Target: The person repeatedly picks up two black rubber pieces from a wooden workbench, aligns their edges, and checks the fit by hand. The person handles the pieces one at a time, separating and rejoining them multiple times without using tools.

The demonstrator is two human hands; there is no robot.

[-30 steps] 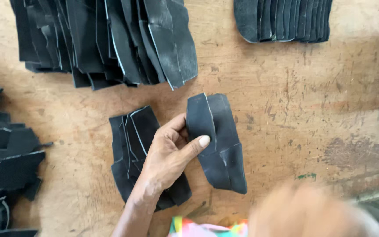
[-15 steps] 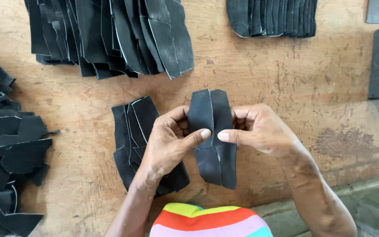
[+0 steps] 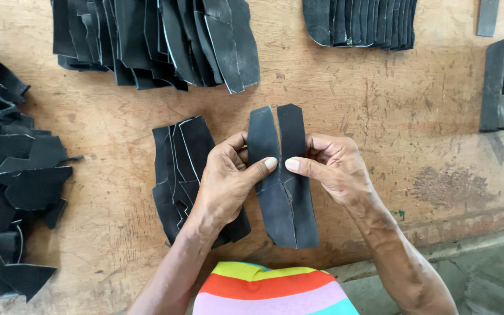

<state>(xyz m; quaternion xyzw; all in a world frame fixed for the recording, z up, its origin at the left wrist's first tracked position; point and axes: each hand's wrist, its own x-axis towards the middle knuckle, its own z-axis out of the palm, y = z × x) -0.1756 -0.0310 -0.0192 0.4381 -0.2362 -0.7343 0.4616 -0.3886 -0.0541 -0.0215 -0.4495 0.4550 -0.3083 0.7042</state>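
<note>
Wooden worktable point(image 3: 380, 105), scuffed and stained, fills the frame. Upper left to upper centre: long fanned row of black cut leather pieces point(image 3: 153, 41). Left edge: loose heap of black offcuts point(image 3: 13, 186). Upper right: second, tidier row of black pieces point(image 3: 363, 20). Right edge: dark block-shaped tool point(image 3: 500, 87), kind not clear. Centre left: small stack of black pieces point(image 3: 179, 163) lying on the table, partly under the left wrist. Centre: two narrow black leather strips point(image 3: 281, 181) held side by side, long edges touching, upper ends pointing to the top of the frame. Left hand point(image 3: 226, 184) is closed on the left strip, thumb pressed on its face. Right hand point(image 3: 333, 169) is closed on the right strip, thumb likewise on top. Thumb tips nearly meet at the seam.
</note>
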